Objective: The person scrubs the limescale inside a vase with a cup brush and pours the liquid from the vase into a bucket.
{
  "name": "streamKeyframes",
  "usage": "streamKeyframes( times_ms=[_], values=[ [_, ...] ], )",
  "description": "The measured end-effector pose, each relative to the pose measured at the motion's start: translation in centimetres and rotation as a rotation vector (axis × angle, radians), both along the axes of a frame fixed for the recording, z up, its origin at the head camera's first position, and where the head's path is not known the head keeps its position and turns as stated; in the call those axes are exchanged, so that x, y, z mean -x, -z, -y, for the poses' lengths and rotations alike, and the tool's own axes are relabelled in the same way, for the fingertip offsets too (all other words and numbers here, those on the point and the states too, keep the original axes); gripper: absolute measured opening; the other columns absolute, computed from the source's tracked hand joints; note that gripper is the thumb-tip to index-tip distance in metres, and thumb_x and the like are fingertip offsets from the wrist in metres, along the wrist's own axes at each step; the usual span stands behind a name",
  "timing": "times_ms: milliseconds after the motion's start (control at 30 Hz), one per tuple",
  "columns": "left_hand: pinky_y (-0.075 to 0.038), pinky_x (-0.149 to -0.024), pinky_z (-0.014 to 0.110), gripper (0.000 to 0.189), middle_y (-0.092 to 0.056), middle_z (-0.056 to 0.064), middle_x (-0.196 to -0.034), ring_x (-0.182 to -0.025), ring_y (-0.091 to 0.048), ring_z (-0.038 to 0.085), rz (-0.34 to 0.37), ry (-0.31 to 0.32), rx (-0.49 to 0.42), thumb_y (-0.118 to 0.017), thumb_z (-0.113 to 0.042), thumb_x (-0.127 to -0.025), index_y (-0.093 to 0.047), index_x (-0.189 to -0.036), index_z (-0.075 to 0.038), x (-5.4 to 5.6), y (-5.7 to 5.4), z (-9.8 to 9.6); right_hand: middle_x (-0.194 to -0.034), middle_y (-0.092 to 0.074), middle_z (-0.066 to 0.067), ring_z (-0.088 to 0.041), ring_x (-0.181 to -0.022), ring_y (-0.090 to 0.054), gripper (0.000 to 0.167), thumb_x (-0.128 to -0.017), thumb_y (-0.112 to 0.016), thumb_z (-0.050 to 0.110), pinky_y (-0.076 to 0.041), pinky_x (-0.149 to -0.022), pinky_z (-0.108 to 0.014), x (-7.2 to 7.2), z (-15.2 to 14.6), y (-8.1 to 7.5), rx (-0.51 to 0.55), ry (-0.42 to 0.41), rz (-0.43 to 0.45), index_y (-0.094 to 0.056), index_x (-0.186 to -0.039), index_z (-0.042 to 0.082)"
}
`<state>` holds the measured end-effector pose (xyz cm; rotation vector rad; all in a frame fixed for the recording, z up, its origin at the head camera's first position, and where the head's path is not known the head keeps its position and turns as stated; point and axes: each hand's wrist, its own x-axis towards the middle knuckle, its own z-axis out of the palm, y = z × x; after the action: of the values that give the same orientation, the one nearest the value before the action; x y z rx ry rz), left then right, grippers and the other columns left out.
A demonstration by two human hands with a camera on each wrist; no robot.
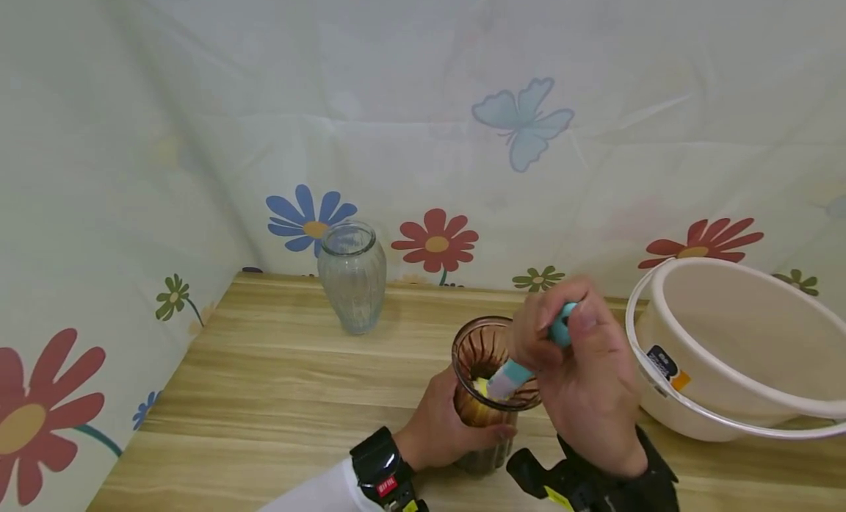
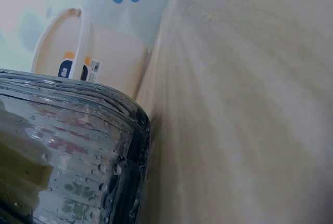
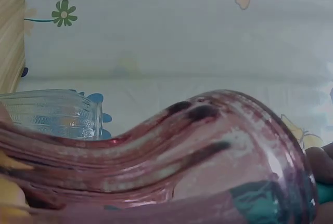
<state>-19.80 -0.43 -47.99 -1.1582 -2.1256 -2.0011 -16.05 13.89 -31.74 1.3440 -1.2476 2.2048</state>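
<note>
Vase (image 1: 479, 413), brown and ribbed at the flared mouth and paler toward the base, is held over the near part of the table (image 1: 277, 380), mouth up. Whether its base is touching the table cannot be told. Its side is clasped below the rim by the left hand (image 1: 444, 427), with the thumb laid across the front. A brush (image 1: 518, 370) is gripped by the right hand (image 1: 588, 372) just above the mouth, the fingers wrapped round the teal handle and the yellow tip set inside the vase.

The vase is judged to be stiff, fairly heavy for its size and easily chipped at the rim. Drops are seen on the glass in the left wrist view, so a slippery surface should be expected. It is best held round the body beneath the flare, where a sure hold should be given by the ribs; the thin rim is better left unloaded. The brush is judged light, its handle firm and best taken at the upper end, clear of the glass.

To the right of the vase, well within reach, a bucket (image 1: 747, 328) is placed with its bail lowered toward the near side. Beyond the vase and to its left, a clear vase (image 1: 357, 291) is stood upright. Behind everything, a flowered sheet (image 1: 410, 152) is hung.
</note>
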Motion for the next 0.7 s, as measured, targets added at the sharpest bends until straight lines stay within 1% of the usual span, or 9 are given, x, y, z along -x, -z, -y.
streamKeyframes(
  times_ms=[133, 267, 400, 533, 700],
  values=[
    [-0.058, -0.098, 0.030, 0.066, -0.064, 0.003, -0.130, -0.112, -0.065, 0.009, -0.003, -0.005, 0.005, -0.081, -0.027, -0.085, -0.047, -0.141, -0.022, -0.02, 0.04, 0.02, -0.072, -0.028, -0.004, -0.015, -0.058, -0.030, 0.035, -0.113, -0.016, 0.009, -0.022, -0.050, -0.032, 0.05, 0.18, 0.03, -0.057, 0.001, -0.010, -0.048, -0.106, -0.002],
    [-0.058, -0.098, 0.031, 0.067, -0.065, 0.003, -0.130, -0.112, -0.066, 0.009, -0.004, -0.001, 0.002, -0.082, -0.027, -0.085, -0.046, -0.142, -0.022, 0.01, 0.07, 0.06, -0.073, -0.028, -0.004, -0.014, -0.056, -0.029, 0.036, -0.111, -0.013, 0.002, -0.023, -0.049, -0.031, -0.01, 0.30, -0.05, -0.118, 0.002, 0.021, -0.049, -0.108, 0.000],
    [-0.059, -0.097, 0.031, 0.069, -0.066, 0.004, -0.130, -0.112, -0.067, 0.009, -0.010, -0.001, -0.002, -0.082, -0.026, -0.085, -0.046, -0.144, -0.022, 0.08, 0.01, 0.08, -0.073, -0.030, -0.004, -0.015, -0.056, -0.030, 0.038, -0.108, -0.013, -0.004, -0.024, -0.048, -0.031, -0.12, 0.25, -0.07, -0.181, 0.010, 0.050, -0.050, -0.104, -0.001],
    [-0.059, -0.097, 0.031, 0.070, -0.066, 0.004, -0.130, -0.113, -0.067, 0.009, -0.021, -0.006, 0.002, -0.082, -0.024, -0.084, -0.046, -0.144, -0.021, 0.06, -0.04, 0.04, -0.073, -0.033, -0.005, -0.017, -0.057, -0.030, 0.038, -0.107, -0.015, -0.007, -0.025, -0.048, -0.033, -0.34, 0.00, -0.10, -0.249, 0.034, 0.112, -0.052, -0.099, 0.000],
    [-0.058, -0.098, 0.031, 0.070, -0.066, 0.004, -0.130, -0.114, -0.066, 0.008, -0.045, -0.014, 0.005, -0.084, -0.019, -0.083, -0.047, -0.143, -0.020, 0.06, -0.03, 0.07, -0.072, -0.036, -0.006, -0.020, -0.056, -0.032, 0.035, -0.110, -0.023, -0.003, -0.028, -0.048, -0.035, -0.91, -0.18, -0.46, -0.409, 0.082, 0.218, -0.053, -0.094, 0.005]
  ],
)
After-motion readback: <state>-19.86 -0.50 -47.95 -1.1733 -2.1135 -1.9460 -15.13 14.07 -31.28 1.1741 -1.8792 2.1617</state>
